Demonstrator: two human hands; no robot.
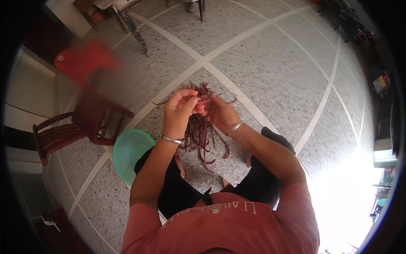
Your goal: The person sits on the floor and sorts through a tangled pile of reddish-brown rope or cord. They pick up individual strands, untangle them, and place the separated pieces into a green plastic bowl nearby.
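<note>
A heap of long, thin purple-red bean pods (203, 133), which look like yardlong beans, lies on the floor between my feet. Above it my left hand (184, 103) pinches one end of a purple-red pod (204, 101) between thumb and fingers. My right hand (222, 112) is at the other end of that pod, its fingers around it. Both hands are close together, with a silver bangle on each wrist. Left of my leg stands a light green plastic basin (131, 152); no pods can be made out in it.
A dark red wooden chair (60, 130) stands left of the basin, with a blurred red plastic object (82, 62) beyond it. An old table's worn leg (134, 31) and a person's foot (192, 7) are farther off. The floor (269, 60) is speckled stone with pale strips.
</note>
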